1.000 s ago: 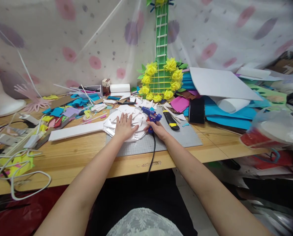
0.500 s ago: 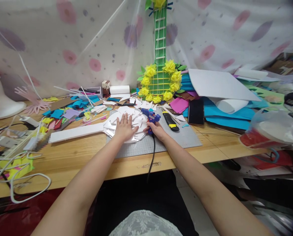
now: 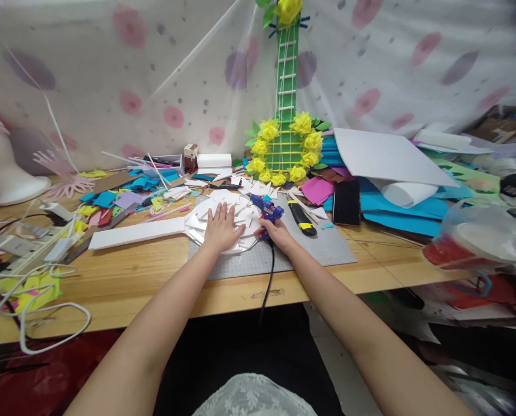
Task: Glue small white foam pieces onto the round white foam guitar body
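A white guitar-shaped piece [image 3: 138, 232] lies on the table, its long neck pointing left. White paper strips cover its round body, which rests on a grey cutting mat [image 3: 327, 245]. My left hand [image 3: 221, 228] lies flat on the strips with fingers spread. In my right hand [image 3: 277, 233] is a blue hot glue gun [image 3: 271, 211], gripped by its handle at the right edge of the round body. Its nozzle points up and left over the strips, and a black cord hangs from it past the table edge. What lies under my left palm is hidden.
A green paper guitar with yellow flowers [image 3: 286, 141] stands at the back. Right of the glue gun lie a yellow-black utility knife [image 3: 301, 218] and a black phone [image 3: 346, 202]. Coloured paper scraps [image 3: 130, 199] crowd the left, with a white cable [image 3: 54, 306] in front.
The whole view has shifted slightly. Both hands keep nearly the same places, the left flat on the strips and the right around the glue gun.
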{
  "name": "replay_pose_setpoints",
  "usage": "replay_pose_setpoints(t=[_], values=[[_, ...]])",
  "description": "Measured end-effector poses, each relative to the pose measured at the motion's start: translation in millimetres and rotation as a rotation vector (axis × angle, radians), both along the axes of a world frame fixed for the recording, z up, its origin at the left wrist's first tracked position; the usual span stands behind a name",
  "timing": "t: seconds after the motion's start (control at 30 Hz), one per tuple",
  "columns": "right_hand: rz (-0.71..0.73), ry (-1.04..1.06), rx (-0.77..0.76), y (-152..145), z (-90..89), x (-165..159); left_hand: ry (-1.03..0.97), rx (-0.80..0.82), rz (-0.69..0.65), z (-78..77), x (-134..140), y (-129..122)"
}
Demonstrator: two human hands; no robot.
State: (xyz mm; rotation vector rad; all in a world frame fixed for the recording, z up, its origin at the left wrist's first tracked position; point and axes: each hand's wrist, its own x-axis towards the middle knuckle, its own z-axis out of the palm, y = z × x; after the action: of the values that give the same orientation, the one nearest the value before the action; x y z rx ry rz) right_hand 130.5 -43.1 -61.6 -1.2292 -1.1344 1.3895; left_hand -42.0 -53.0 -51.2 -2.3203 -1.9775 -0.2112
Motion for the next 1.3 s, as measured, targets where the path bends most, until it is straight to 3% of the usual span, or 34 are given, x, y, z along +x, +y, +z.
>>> replay_pose_setpoints(t=[0.3, 0.83, 1.3], values=[[-0.011, -0.008, 0.033, 0.2, -2.1, -2.3, 0.024, -0.100, 0.002, 7.2, 0.8, 3.5], [-0.125, -0.180, 0.097, 2.9, -5.9, -0.7, 0.031, -0.084, 0.005, 5.5, 0.1, 3.2], [-0.130, -0.237, 0.103, 4.1, -9.2, -2.6, 0.043, -0.112, 0.009, 6.4, 1.4, 2.8]])
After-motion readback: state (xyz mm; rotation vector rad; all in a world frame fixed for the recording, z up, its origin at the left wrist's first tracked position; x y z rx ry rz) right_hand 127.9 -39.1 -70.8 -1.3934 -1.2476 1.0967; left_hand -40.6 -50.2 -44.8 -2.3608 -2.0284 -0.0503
